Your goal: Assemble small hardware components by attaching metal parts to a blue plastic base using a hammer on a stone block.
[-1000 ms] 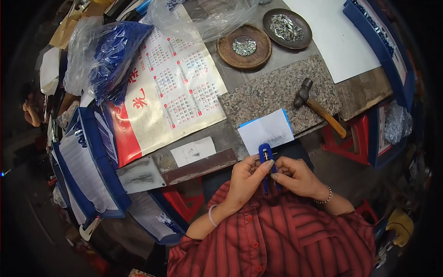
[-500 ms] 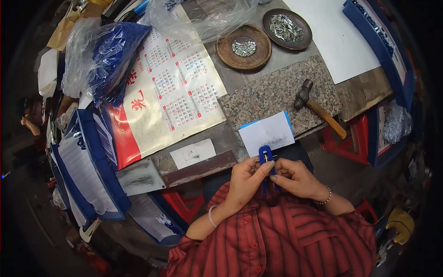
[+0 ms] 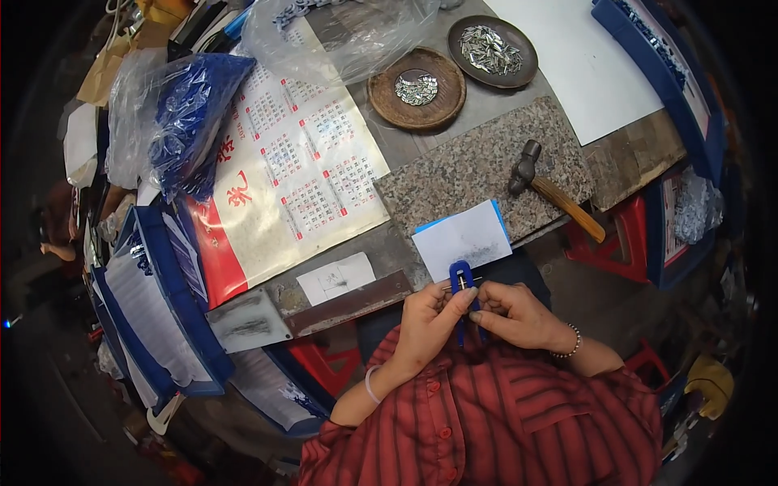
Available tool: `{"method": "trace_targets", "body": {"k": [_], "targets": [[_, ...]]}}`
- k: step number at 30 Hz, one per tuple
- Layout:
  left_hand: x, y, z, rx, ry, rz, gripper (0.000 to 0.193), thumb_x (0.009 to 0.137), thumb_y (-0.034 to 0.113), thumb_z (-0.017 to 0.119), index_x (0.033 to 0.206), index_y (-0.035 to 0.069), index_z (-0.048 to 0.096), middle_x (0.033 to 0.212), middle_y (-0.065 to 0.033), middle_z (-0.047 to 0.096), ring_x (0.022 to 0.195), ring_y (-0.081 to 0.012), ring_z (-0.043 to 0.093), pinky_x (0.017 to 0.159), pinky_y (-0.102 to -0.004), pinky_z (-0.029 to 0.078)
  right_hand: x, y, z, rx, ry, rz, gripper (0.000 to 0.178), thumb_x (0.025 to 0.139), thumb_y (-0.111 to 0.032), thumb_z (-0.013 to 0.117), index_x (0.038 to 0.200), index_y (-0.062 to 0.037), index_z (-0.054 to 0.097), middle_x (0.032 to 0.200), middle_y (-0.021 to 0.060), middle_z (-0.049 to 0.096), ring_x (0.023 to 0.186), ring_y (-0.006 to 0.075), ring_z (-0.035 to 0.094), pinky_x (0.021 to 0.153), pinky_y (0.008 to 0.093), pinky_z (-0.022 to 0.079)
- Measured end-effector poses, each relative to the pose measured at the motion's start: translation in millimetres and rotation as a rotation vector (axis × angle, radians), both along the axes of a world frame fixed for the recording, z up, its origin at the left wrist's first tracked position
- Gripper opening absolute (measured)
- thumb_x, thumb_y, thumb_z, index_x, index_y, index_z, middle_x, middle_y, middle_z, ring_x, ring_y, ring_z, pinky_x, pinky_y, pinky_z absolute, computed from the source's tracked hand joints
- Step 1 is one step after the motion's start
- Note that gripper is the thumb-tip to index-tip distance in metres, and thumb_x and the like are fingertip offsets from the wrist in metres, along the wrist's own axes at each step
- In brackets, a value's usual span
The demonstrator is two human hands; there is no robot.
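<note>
Blue tool (image 3: 459, 266) — same grip (both hands (image 3: 428, 322) (image 3: 520, 316))

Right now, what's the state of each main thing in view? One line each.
Blue two-legged plastic piece, held, legs parted
Bare left hand, closed on it
Bare right hand, closed on it
Wooden-handled metal hammer, lying down
Round brown wooden bowl, partly filled with small silvery pieces
Round dark-brown dish, partly filled likewise
Clear plastic bag, bulging
White rectangular paper, smudged
</note>
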State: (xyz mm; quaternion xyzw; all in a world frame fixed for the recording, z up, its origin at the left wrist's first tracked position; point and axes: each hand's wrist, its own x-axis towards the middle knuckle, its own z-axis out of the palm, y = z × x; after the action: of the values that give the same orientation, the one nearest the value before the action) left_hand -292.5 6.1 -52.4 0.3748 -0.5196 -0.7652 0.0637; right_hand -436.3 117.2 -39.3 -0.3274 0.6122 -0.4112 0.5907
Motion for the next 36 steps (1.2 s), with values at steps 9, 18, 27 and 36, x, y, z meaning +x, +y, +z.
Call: {"method": "trace_targets", "body": {"k": [9, 18, 27, 36], "targets": [[-3.4, -3.1, 8.0, -0.039, -0.034, -0.055, 0.02, 0.09, 0.017, 0.061, 0.096, -0.003, 0.064, 0.074, 0.001, 0.061, 0.067, -0.0027, 0.052, 0.06, -0.0182, 0.043, -0.9, -0.8, 0.8, -0.004, 0.013, -0.018, 0.017, 0.085, -0.01, 0.061, 0.078, -0.0011, 0.048, 0.059, 0.0018, 0.049, 0.052, 0.0063, 0.044, 0.046, 0.0259, 0.034], [-0.5, -0.3, 4.4, -0.006, -0.034, -0.034, 0.021, 0.089, 0.017, 0.062, 0.097, -0.003, 0.065, 0.076, 0.0001, 0.063, 0.069, -0.0028, 0.053, 0.062, -0.018, 0.044, -2.3, 0.9, -1.0, 0.013, 0.001, -0.009, 0.017, 0.085, -0.014, 0.061, 0.079, -0.0015, 0.051, 0.056, 0.0043, 0.051, 0.049, 0.0103, 0.048, 0.045, 0.0293, 0.035], [-2.9, -0.8, 7.7, 0.013, -0.061, -0.026, 0.021, 0.089, 0.016, 0.062, 0.095, -0.004, 0.064, 0.076, -0.0003, 0.063, 0.069, -0.0033, 0.053, 0.062, -0.0185, 0.044, -0.5, 3.2, -6.6, 0.006, -0.035, -0.019, 0.017, 0.084, -0.014, 0.062, 0.077, -0.0011, 0.054, 0.057, 0.0058, 0.055, 0.05, 0.0102, 0.051, 0.046, 0.0296, 0.037], [-5.3, -1.3, 12.1, -0.028, -0.075, -0.056, 0.019, 0.09, 0.018, 0.061, 0.087, 0.0, 0.063, 0.073, 0.0025, 0.059, 0.066, -0.0026, 0.05, 0.06, -0.0177, 0.04, -39.7, -4.4, 43.6, -0.117, 0.382, 0.065, 0.019, 0.083, -0.018, 0.065, 0.088, -0.0004, 0.06, 0.072, 0.0132, 0.063, 0.068, 0.0268, 0.065, 0.058, 0.0335, 0.049]]}}
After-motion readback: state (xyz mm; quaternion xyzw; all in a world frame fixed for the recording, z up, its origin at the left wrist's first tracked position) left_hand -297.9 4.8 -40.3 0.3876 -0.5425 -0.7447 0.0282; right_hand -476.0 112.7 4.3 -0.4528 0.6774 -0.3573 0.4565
